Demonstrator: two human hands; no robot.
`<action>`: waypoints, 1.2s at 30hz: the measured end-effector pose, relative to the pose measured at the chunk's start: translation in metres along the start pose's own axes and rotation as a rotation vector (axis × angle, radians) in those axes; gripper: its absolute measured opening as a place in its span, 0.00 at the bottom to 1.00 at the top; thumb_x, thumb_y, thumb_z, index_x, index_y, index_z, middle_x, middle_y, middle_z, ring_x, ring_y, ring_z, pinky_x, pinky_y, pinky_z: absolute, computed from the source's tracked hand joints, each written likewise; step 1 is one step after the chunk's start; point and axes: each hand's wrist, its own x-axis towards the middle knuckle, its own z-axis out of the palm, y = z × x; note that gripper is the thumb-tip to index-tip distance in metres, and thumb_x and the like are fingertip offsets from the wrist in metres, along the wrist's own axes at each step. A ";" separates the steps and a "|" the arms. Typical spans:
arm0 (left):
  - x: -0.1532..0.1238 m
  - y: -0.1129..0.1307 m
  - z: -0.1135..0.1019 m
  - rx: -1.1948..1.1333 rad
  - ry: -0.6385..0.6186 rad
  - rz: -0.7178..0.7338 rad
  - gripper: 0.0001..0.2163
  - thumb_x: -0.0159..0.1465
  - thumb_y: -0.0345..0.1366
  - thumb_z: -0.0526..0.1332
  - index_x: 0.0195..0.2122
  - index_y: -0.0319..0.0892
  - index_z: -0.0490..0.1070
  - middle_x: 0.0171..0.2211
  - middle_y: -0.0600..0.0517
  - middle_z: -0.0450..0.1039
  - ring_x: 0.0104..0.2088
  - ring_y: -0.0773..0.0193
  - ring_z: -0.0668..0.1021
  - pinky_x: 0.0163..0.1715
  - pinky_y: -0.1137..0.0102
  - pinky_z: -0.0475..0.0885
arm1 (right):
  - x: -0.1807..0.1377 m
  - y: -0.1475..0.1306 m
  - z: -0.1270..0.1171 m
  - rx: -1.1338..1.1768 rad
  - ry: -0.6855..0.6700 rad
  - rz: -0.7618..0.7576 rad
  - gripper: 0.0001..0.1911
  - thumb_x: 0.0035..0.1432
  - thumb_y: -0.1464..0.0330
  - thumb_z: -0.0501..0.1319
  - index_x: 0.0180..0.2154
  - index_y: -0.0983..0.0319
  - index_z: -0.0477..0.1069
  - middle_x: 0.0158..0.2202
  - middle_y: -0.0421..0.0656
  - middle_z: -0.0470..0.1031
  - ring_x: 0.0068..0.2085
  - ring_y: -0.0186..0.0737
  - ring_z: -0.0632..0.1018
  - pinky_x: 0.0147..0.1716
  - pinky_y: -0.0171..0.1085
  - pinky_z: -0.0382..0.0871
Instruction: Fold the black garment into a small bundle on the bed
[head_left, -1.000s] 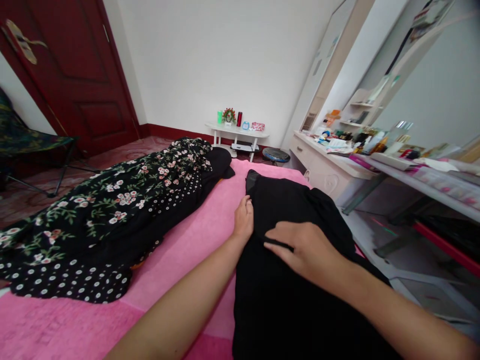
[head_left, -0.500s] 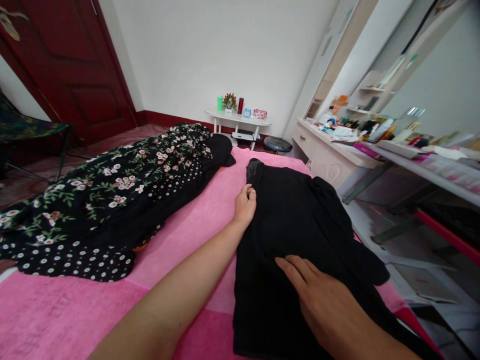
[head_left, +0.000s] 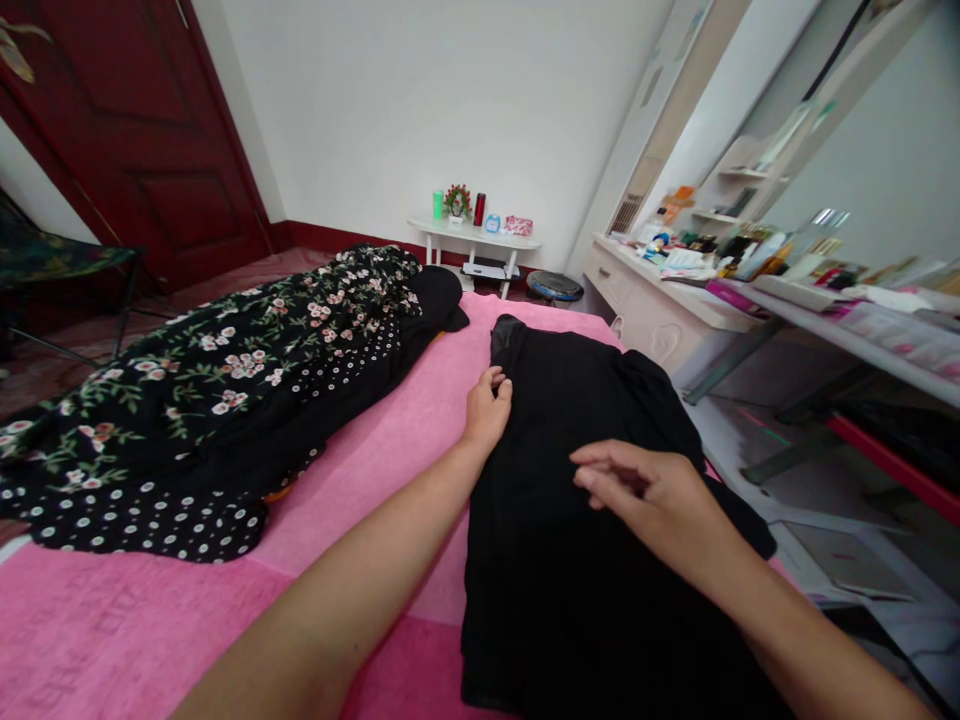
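Note:
A black garment (head_left: 555,400) with a sleeve stretched out to the right lies spread on the pink bed cover (head_left: 390,440). My left hand (head_left: 489,408) rests at its left edge, near the far end, with thumb and fingers closed on the cloth. Over the middle of the garment is my right hand (head_left: 649,490), its fingers bent and apart from the thumb, holding nothing. The garment's near end runs out of view beneath my right forearm.
Dark floral and dotted clothes (head_left: 247,370) are heaped along the bed's left side. Beyond the bed stands a small white table (head_left: 480,236) with a plant and cups. A cluttered dressing table (head_left: 667,300) and a metal-legged table (head_left: 885,330) line the right.
My right hand has lifted off the cloth and moved slightly up and away, its fingers now curled. My left hand stays at the garment's edge.

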 end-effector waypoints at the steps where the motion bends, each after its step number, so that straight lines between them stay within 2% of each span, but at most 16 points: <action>1: 0.000 0.000 0.000 0.005 0.000 0.004 0.15 0.62 0.31 0.56 0.51 0.36 0.67 0.47 0.44 0.74 0.48 0.62 0.75 0.52 0.67 0.68 | 0.014 0.010 0.001 -0.007 0.043 0.004 0.11 0.58 0.63 0.58 0.39 0.61 0.74 0.30 0.41 0.77 0.29 0.36 0.78 0.28 0.32 0.72; 5: 0.000 0.000 0.000 0.025 -0.013 0.019 0.16 0.62 0.30 0.55 0.52 0.35 0.66 0.48 0.43 0.73 0.49 0.62 0.75 0.53 0.66 0.67 | 0.071 0.045 0.014 -0.091 0.187 -0.072 0.16 0.55 0.68 0.58 0.46 0.61 0.71 0.45 0.46 0.75 0.44 0.41 0.77 0.41 0.39 0.73; 8: -0.001 -0.001 0.000 0.045 -0.024 0.039 0.16 0.63 0.29 0.54 0.52 0.36 0.66 0.48 0.44 0.73 0.49 0.63 0.75 0.53 0.67 0.68 | 0.103 0.065 0.035 -0.200 0.230 -0.137 0.22 0.57 0.68 0.56 0.54 0.62 0.66 0.54 0.49 0.69 0.53 0.43 0.71 0.54 0.44 0.65; 12: -0.002 -0.005 0.001 0.113 -0.052 0.066 0.16 0.62 0.27 0.53 0.51 0.38 0.67 0.49 0.46 0.73 0.50 0.64 0.74 0.53 0.68 0.68 | 0.117 0.089 0.065 -0.327 0.142 -0.098 0.21 0.60 0.67 0.52 0.55 0.62 0.65 0.59 0.49 0.63 0.61 0.47 0.62 0.59 0.53 0.56; 15: 0.007 -0.008 0.000 0.247 -0.094 0.097 0.18 0.60 0.26 0.54 0.51 0.41 0.67 0.47 0.48 0.74 0.48 0.64 0.75 0.51 0.68 0.69 | 0.115 0.100 0.076 -0.341 0.128 -0.097 0.19 0.62 0.68 0.50 0.53 0.60 0.67 0.60 0.46 0.62 0.63 0.47 0.58 0.60 0.56 0.51; 18: 0.032 -0.005 0.001 0.455 -0.106 0.159 0.18 0.61 0.27 0.53 0.52 0.43 0.67 0.42 0.51 0.76 0.44 0.63 0.76 0.48 0.67 0.70 | 0.113 0.102 0.077 -0.320 0.152 -0.117 0.18 0.61 0.69 0.51 0.51 0.60 0.69 0.59 0.45 0.64 0.62 0.46 0.60 0.60 0.55 0.52; 23: 0.094 0.011 0.019 0.725 -0.193 0.238 0.17 0.62 0.30 0.53 0.52 0.43 0.67 0.45 0.49 0.75 0.47 0.63 0.75 0.49 0.70 0.68 | 0.115 0.100 0.076 -0.328 0.187 -0.105 0.17 0.60 0.70 0.51 0.49 0.61 0.70 0.57 0.46 0.67 0.61 0.46 0.62 0.60 0.53 0.53; 27: 0.137 0.016 0.048 0.795 -0.256 0.161 0.15 0.61 0.39 0.57 0.47 0.40 0.71 0.44 0.44 0.75 0.46 0.57 0.76 0.47 0.67 0.69 | 0.116 0.100 0.076 -0.314 0.195 -0.097 0.17 0.60 0.71 0.52 0.49 0.61 0.70 0.56 0.45 0.67 0.60 0.46 0.62 0.60 0.52 0.54; 31: 0.162 0.015 0.075 0.863 -0.253 0.024 0.24 0.56 0.52 0.61 0.42 0.36 0.74 0.47 0.36 0.73 0.49 0.46 0.74 0.47 0.59 0.69 | 0.114 0.100 0.076 -0.304 0.189 -0.087 0.17 0.59 0.71 0.52 0.49 0.61 0.70 0.56 0.44 0.67 0.61 0.45 0.62 0.61 0.52 0.53; 33: 0.170 0.013 0.086 0.866 -0.240 -0.026 0.26 0.53 0.53 0.63 0.43 0.35 0.74 0.50 0.34 0.70 0.52 0.43 0.71 0.49 0.58 0.68 | 0.114 0.101 0.076 -0.299 0.188 -0.089 0.18 0.59 0.71 0.52 0.49 0.61 0.70 0.56 0.44 0.67 0.61 0.45 0.62 0.61 0.52 0.53; 36: 0.181 0.009 0.096 0.832 -0.231 -0.074 0.24 0.51 0.48 0.67 0.44 0.36 0.74 0.51 0.34 0.69 0.55 0.43 0.69 0.51 0.58 0.66 | 0.115 0.101 0.075 -0.291 0.186 -0.080 0.18 0.59 0.71 0.53 0.49 0.61 0.70 0.56 0.44 0.67 0.61 0.45 0.62 0.61 0.51 0.53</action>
